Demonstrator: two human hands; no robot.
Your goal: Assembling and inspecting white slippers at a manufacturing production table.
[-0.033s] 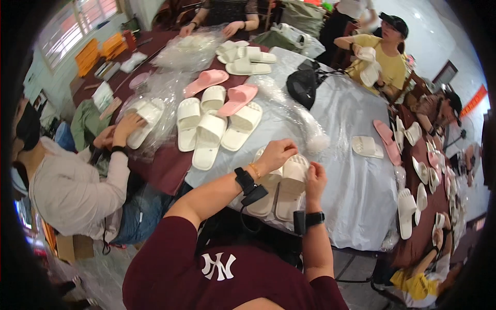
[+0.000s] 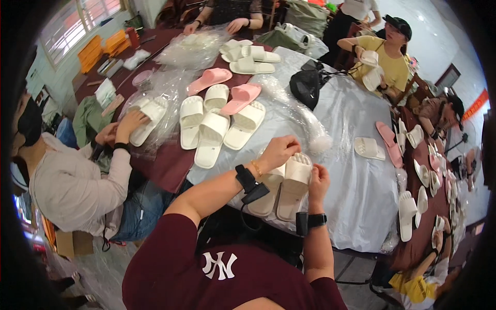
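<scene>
Barely shifting left hand (image 2: 279, 151) and right hand (image 2: 319, 182), so still working at the white slipper (image 2: 297, 181), keeping both narrowly curled, leaving any grip uncertain.

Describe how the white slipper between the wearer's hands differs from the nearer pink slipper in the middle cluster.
The white slipper lies between the left hand and right hand; the pink slipper has no hand at it. The white slipper points mostly forward; the pink slipper slants further right. Both are broad-strapped and open-toed.
</scene>
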